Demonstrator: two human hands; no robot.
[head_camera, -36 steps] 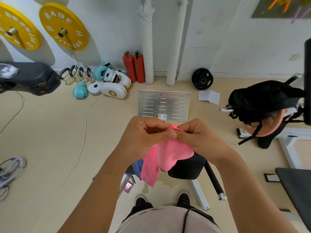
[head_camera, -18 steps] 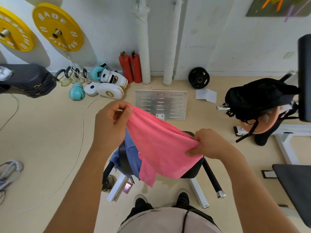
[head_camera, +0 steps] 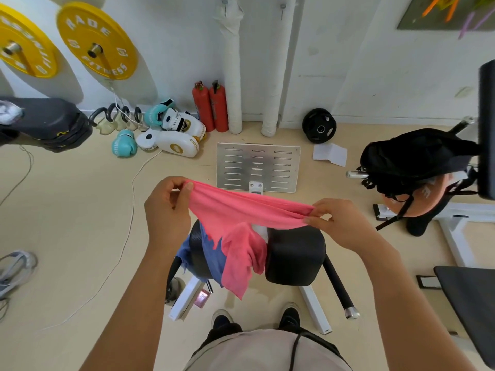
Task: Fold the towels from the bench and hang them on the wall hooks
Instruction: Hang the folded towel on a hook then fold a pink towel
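2 hands stretch a soft pink cloth towel (head_camera: 241,210) between them: the left hand (head_camera: 167,210) pinches its left end, the right hand (head_camera: 337,220) pinches its right end. Below the hands, a blue cloth towel (head_camera: 211,253) lies draped on the black padded bench seat (head_camera: 294,253).
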